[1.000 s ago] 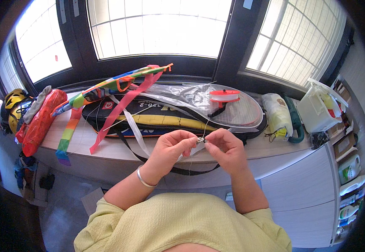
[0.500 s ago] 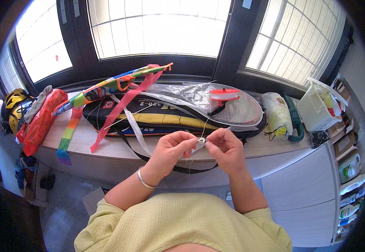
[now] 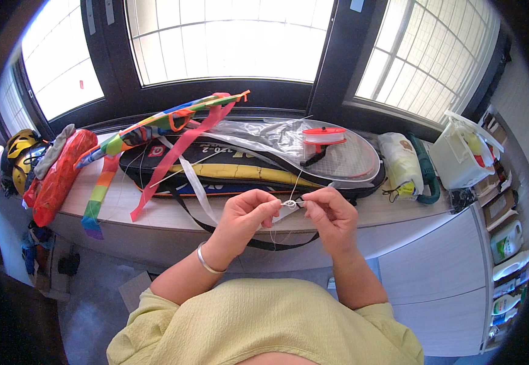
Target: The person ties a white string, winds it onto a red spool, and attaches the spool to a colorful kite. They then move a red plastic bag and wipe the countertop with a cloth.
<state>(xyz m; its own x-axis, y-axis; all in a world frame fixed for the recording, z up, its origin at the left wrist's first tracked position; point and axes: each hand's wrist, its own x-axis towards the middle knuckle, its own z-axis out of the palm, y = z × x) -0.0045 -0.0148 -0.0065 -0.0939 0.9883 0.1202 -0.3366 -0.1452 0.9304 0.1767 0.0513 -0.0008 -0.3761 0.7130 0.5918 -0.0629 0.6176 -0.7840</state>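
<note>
White string (image 3: 289, 204), bunched in small loops like a loose knot, hangs between my two hands over the front of the shelf. My left hand (image 3: 246, 218), with a bangle at its wrist, pinches the loops from the left between thumb and forefinger. From the other side my right hand (image 3: 332, 218) grips the string with thumb and forefinger; its exact hold is too small to make out. One strand climbs toward the red-and-white line reel (image 3: 324, 136) with a black handle, and a thin end dangles below my fingers. The reel lies on a racket (image 3: 362, 161).
Beneath the racket lies a black-and-yellow racket bag (image 3: 228, 172). A folded colourful kite (image 3: 149, 129) with trailing ribbons rests over its left part. A red plastic-wrapped bundle (image 3: 70, 173) sits at left. A white package (image 3: 401, 164) and a white bin (image 3: 459, 161) stand at right.
My hands have moved slightly apart, the right one a little to the right. The looped string between them shows wider and more stretched out.
</note>
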